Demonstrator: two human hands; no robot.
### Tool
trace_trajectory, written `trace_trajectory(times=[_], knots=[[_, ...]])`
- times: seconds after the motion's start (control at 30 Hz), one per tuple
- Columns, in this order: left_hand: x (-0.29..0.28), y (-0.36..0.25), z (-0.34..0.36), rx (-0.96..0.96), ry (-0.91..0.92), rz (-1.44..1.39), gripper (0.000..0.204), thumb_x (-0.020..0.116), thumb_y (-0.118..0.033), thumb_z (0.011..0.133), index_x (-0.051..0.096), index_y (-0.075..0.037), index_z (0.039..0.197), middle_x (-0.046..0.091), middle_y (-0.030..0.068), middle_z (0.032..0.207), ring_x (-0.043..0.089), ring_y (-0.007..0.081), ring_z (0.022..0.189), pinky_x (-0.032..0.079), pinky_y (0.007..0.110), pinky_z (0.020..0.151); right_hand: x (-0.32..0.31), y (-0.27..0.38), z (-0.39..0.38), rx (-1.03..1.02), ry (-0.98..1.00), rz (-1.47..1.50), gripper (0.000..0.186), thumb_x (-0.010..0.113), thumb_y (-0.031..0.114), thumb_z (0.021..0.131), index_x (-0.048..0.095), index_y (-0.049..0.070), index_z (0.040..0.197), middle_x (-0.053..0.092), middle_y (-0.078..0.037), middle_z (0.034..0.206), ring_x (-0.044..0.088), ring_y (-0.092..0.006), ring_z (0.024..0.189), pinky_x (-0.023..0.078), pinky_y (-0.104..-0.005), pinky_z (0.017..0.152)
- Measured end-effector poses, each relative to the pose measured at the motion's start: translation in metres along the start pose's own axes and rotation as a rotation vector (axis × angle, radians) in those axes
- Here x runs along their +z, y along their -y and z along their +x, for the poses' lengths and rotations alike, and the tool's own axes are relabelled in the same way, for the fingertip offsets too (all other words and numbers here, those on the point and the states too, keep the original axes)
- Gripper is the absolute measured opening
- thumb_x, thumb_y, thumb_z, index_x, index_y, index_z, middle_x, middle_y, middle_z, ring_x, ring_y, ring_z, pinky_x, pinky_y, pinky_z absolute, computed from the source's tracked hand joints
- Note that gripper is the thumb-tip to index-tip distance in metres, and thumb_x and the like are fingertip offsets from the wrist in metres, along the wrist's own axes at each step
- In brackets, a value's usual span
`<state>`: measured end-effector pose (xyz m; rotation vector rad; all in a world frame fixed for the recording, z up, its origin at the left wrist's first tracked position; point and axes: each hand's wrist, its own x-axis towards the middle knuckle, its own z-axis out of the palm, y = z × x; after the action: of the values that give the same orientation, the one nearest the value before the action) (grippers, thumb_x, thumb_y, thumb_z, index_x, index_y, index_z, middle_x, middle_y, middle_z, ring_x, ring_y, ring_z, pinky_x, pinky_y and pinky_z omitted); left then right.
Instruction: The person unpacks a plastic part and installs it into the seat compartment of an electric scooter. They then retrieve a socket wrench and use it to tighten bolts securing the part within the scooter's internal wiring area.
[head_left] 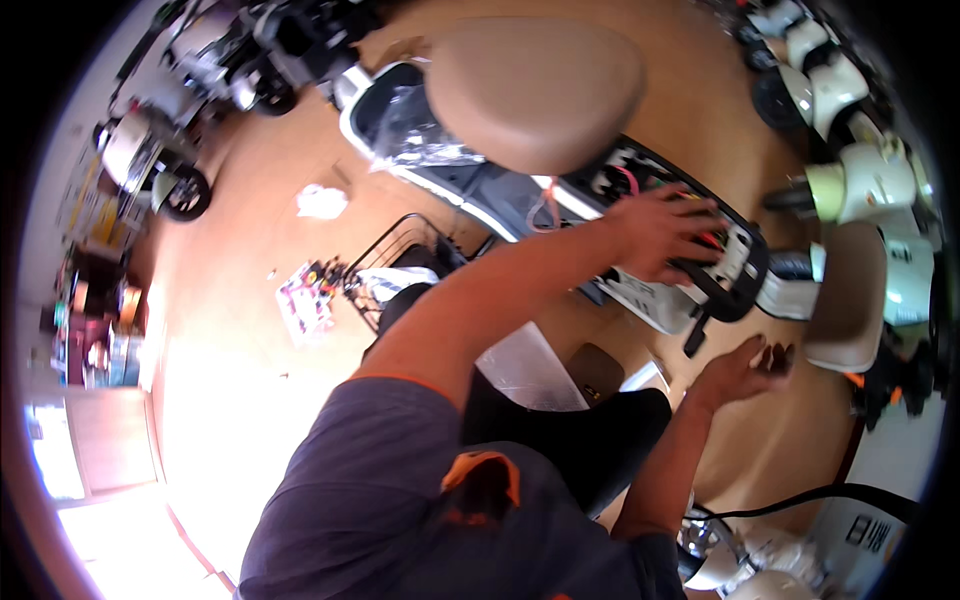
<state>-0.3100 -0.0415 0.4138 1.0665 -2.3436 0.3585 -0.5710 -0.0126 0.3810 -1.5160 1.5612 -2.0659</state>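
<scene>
- Here's the scooter [645, 297], white, grey and black, running beneath the tan seat [540, 95], coloured wires [628, 178] showing right of it!
- Left hand [668, 235], right of the seat, fingers spread over the wires.
- Right hand [745, 373], farther from the seat, half-curled; grip? Can't tell.

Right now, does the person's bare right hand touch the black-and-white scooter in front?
No, brown floor shows between the right hand and the black-and-white scooter.

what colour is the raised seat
The raised seat is tan, showing best in the head view.
</scene>
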Motion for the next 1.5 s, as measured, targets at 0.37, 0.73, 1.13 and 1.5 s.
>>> trace_trajectory(times=[0.37,0.73,1.13,1.5], knots=[[0.021,0.001,-0.006,-0.007,-0.164,0.075,0.054,0.068,-0.059,0.09,0.067,-0.031,0.137,0.047,0.0028,0.162,0.037,0.029,0.154,0.027,0.065,0.122,0.056,0.032,0.032,-0.929,0.499,-0.88,0.045,0.06,0.025,0.101,0.061,-0.003,0.136,0.063,-0.026,0.136,0.064,-0.0444,0.118,0.052,-0.0538,0.098],[-0.116,-0.075,-0.348,-0.908,-0.62,-0.132,0.025,0.077,-0.019,0.089,0.071,-0.005,0.109,0.068,0.0145,0.106,0.066,0.0352,0.1,0.053,0.046,0.086,0.053,0.005,0.042,-0.933,0.522,-0.782,0.049,0.046,0.025,0.103,0.058,-0.002,0.142,0.063,-0.031,0.131,0.064,-0.0511,0.113,0.052,-0.0595,0.093],[0.005,-0.167,-0.776,-2.672,-0.937,-0.658,0.013,0.063,-0.019,0.094,0.069,-0.007,0.094,0.064,0.0022,0.075,0.056,0.0118,0.059,0.046,0.032,0.052,0.069,-0.017,0.03,-0.734,0.484,-0.694,0.08,0.028,0.065,0.107,0.06,0.003,0.145,0.064,-0.026,0.139,0.064,-0.0465,0.123,0.052,-0.0544,0.101],[-0.004,-0.022,-0.912,-2.395,-0.212,-0.027,0.034,0.061,-0.039,0.095,0.078,-0.015,0.11,0.078,0.0134,0.105,0.075,0.0343,0.095,0.06,0.046,0.083,0.074,-0.021,0.02,-0.432,0.431,-0.73,0.071,0.031,0.059,0.104,0.06,0.013,0.149,0.065,-0.019,0.142,0.064,-0.0405,0.126,0.051,-0.0502,0.104]])
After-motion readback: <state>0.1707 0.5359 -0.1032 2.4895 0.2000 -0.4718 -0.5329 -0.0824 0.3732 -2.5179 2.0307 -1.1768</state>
